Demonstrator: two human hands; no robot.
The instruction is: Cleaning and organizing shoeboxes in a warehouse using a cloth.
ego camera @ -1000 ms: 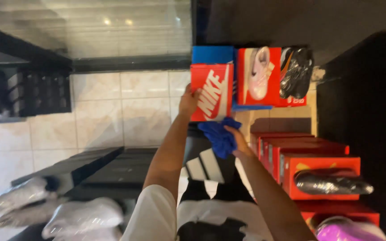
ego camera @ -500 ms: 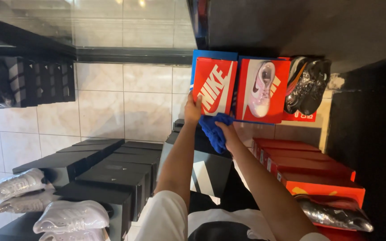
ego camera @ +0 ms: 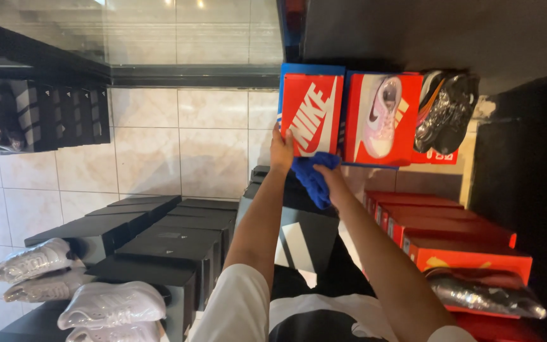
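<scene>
Overhead, left hand (ego camera: 281,149) steadies red shoebox (ego camera: 312,114); right hand (ego camera: 332,180) grips blue cloth (ego camera: 311,177).

Ceiling lights glare as small bright spots on the glossy pale wall tiles (ego camera: 159,145) at the far top. The left is evenly bright; the right sinks into deep shadow around the dark shelving (ego camera: 527,190). The red boxes (ego camera: 314,114) look saturated. Detail is soft throughout, with mild blur on the near white shoes (ego camera: 109,304).
</scene>
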